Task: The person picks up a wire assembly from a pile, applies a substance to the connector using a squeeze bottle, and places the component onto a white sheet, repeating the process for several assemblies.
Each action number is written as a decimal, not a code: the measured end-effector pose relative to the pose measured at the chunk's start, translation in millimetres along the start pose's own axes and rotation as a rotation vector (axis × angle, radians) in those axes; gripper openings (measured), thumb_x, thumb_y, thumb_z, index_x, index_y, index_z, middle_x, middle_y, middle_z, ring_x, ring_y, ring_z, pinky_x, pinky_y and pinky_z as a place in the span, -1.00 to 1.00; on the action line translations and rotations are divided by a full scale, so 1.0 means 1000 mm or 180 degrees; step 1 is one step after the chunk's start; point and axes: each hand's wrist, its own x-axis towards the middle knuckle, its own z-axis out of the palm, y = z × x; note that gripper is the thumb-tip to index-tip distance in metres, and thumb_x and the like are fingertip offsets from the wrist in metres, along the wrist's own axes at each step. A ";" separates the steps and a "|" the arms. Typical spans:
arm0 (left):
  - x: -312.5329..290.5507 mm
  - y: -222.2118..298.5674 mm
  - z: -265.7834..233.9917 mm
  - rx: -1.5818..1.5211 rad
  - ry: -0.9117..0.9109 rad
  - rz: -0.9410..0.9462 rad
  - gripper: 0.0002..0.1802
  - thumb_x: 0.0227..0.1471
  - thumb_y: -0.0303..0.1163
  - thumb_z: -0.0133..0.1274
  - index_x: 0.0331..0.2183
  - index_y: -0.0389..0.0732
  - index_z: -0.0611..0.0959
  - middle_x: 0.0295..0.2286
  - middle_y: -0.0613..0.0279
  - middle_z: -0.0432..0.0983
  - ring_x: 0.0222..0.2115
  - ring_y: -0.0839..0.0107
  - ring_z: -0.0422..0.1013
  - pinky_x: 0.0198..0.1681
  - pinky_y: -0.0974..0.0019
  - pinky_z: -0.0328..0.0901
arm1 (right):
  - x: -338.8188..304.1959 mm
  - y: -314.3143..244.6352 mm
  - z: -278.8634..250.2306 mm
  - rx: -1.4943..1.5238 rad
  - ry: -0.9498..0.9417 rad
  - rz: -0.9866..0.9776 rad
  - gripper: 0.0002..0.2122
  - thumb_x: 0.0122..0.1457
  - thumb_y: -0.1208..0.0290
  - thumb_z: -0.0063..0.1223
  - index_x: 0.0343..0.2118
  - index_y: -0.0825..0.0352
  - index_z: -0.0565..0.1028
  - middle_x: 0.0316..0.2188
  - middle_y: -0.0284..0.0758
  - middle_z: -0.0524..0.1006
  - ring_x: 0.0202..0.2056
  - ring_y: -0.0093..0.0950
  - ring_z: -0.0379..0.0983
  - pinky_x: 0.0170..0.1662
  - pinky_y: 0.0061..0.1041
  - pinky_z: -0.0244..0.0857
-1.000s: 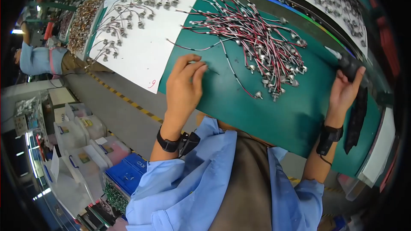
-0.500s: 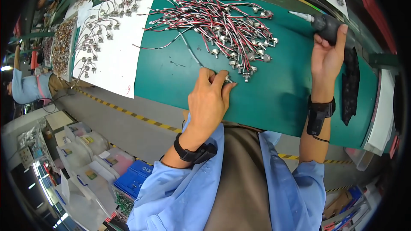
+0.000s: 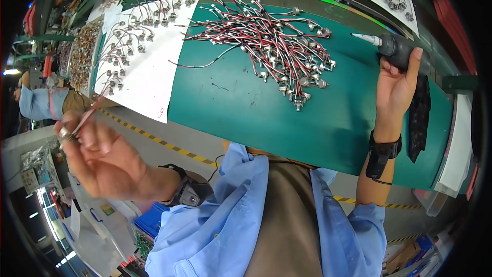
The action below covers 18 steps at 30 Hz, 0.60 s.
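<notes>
a small wired part (image 3: 77, 123) is pinched between the fingertips of the left hand (image 3: 100, 156), blurred, at eight o'clock off the green mat (image 3: 246, 107). a dark soldering iron (image 3: 397, 48) is gripped by the closed right hand (image 3: 394, 84) at two o'clock. the pile of red-and-black wired parts (image 3: 271, 46) lies at twelve o'clock.

The left hand (image 3: 102, 161) is no longer pressing on the green bench (image 3: 266, 118) beside the heap of red, white and black wired parts (image 3: 271, 46); it is now hanging off the bench edge toward eight o'clock, blurred, its fingers pinching one wired part (image 3: 77, 125). The right hand (image 3: 397, 79) is sitting higher, toward two o'clock, its grip wrapping the dark soldering iron (image 3: 394, 48), whose pale tip is now showing.
</notes>
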 end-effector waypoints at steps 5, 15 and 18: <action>-0.006 -0.073 0.016 0.0360 0.0583 -0.0469 -0.74 -0.02 -0.47 -0.21 -0.23 -0.37 0.34 -0.30 0.05 0.31 -0.32 0.38 0.30 -0.42 0.46 0.28 | 0.000 0.003 -0.001 -0.0037 -0.0030 0.0015 -0.79 0.04 0.28 -0.07 -0.38 0.34 0.32 -0.53 -0.39 0.34 -0.70 -0.71 0.05 -0.56 -0.72 0.03; -0.083 -0.177 0.021 -0.0425 0.1005 -0.2475 -0.74 -0.07 -0.53 -0.08 -0.25 -0.35 0.36 -0.36 0.11 0.36 -0.35 0.29 0.39 -0.37 0.39 0.35 | -0.017 0.006 0.006 -0.0415 -0.0350 0.0063 -0.62 0.05 0.15 -0.12 -0.21 0.36 0.25 -0.37 -0.32 0.35 -0.57 -0.68 0.15 -0.38 -0.67 0.11; -0.076 -0.175 0.027 -0.0394 0.0815 -0.2287 -0.77 -0.12 -0.63 -0.07 -0.30 -0.38 0.37 -0.33 0.08 0.34 -0.35 0.28 0.39 -0.36 0.41 0.37 | -0.033 0.013 0.015 -0.0636 -0.0546 -0.0141 -0.52 0.02 0.07 -0.12 -0.14 0.38 0.19 -0.30 -0.29 0.33 -0.42 -0.61 0.22 -0.25 -0.61 0.13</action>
